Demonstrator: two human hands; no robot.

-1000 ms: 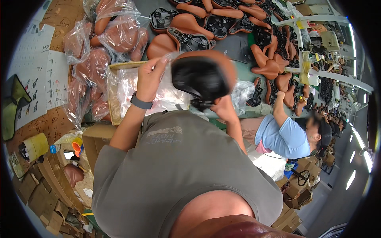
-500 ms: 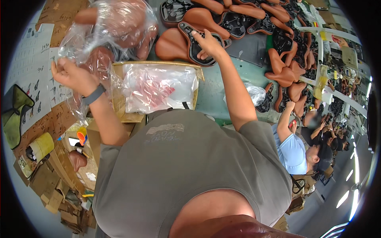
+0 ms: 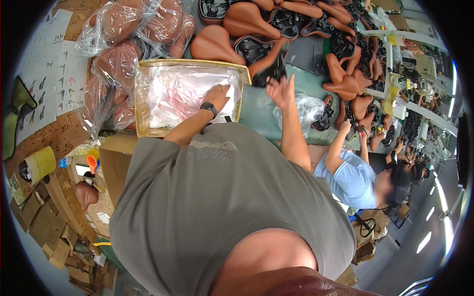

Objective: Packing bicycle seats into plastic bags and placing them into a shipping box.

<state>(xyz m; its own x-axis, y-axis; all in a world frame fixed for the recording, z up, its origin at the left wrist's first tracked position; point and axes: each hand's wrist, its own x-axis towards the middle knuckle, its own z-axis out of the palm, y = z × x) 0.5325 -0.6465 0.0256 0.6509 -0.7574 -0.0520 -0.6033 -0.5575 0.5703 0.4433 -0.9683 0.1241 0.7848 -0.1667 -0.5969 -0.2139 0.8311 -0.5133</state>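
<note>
My left hand (image 3: 217, 97), with a dark band on its wrist, lies with fingers stretched over the clear plastic bags (image 3: 173, 96) in an open cardboard box (image 3: 139, 111). To the right of the box, my right hand (image 3: 282, 92) is raised with its fingers apart. Just beyond its fingertips a brown and black bicycle saddle (image 3: 270, 60) stands tilted and smeared by motion; whether a fingertip touches it is unclear. Another brown saddle (image 3: 216, 44) rests behind the box, beside one with its black underside (image 3: 249, 47) up.
Saddles in clear plastic (image 3: 118, 61) are heaped at the left. Many loose saddles (image 3: 345, 86) cover the bench's back and right. A crumpled clear bag (image 3: 303, 113) lies near my right forearm. A co-worker in a light blue shirt (image 3: 348, 180) works at the right.
My left hand has come from the bagged saddles at the left onto the bags in the box. My right hand has drawn back from a saddle, which has shifted right and tipped.
</note>
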